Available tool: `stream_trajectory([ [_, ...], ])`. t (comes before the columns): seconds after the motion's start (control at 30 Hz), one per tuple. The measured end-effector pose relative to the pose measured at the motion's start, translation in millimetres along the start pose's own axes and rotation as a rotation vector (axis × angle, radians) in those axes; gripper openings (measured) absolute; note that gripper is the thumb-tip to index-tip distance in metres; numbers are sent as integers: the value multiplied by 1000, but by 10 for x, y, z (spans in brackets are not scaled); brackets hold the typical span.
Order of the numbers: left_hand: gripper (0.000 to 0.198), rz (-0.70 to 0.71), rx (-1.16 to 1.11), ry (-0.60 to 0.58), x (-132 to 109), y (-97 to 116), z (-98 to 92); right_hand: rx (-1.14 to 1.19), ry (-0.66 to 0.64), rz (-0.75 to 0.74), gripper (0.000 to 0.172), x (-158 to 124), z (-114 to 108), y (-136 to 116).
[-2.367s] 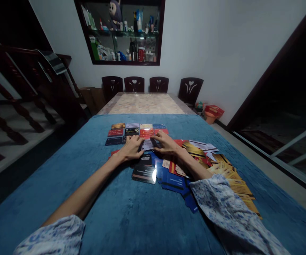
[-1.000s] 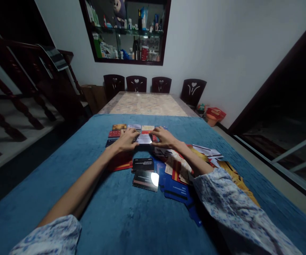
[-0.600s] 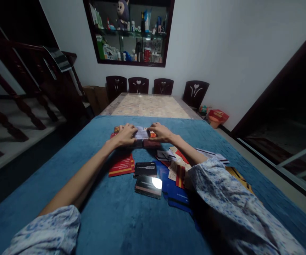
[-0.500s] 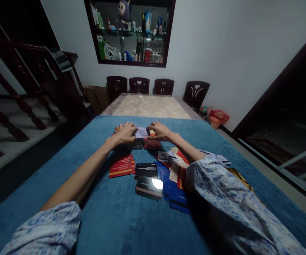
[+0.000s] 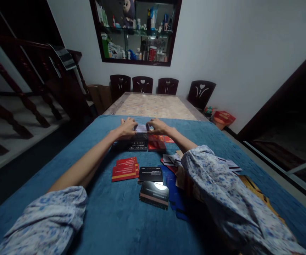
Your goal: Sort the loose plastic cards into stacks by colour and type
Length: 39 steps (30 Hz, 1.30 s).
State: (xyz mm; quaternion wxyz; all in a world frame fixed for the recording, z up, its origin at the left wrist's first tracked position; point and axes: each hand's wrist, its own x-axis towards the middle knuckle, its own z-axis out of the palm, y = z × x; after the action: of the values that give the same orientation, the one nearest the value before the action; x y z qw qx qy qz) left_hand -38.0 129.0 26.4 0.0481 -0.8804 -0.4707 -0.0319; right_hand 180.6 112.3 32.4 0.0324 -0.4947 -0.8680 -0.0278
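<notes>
At the far part of the blue cloth, my left hand [image 5: 128,128] and my right hand [image 5: 157,126] grip a pale card [image 5: 142,129] by its two short ends, fingers curled round the edges. Just below them lie a black card [image 5: 138,145] and a red card [image 5: 156,143], side by side. Nearer to me is a fanned pile of red cards [image 5: 124,169]. To its right lie a black card [image 5: 150,174] and a glossy dark card stack [image 5: 154,194]. Blue cards [image 5: 172,187] stick out beside these, partly under my right sleeve.
White cards [image 5: 231,165] and gold cards [image 5: 254,186] lie right of my right forearm. Blue cloth [image 5: 102,219] covers the near table; the bare tabletop [image 5: 156,105] extends beyond. Several dark chairs [image 5: 142,85] stand at the far end.
Both hands stay on the pale card and have moved slightly farther away from me. More of the black and red cards below them shows. The whole view has shifted a little.
</notes>
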Motion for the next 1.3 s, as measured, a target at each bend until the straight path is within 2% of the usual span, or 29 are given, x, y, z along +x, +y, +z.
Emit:
stream_trajectory([
  [0.57,20,-41,-4,-77,329,-184,247,-8,-88,57,39,472,237,122],
  [1.03,13,-69,-56,-159,445,-171,314,7,-215,88,39,540,228,116],
  [1.3,22,-74,-55,-209,456,-168,335,59,-259,110,40,496,209,83],
])
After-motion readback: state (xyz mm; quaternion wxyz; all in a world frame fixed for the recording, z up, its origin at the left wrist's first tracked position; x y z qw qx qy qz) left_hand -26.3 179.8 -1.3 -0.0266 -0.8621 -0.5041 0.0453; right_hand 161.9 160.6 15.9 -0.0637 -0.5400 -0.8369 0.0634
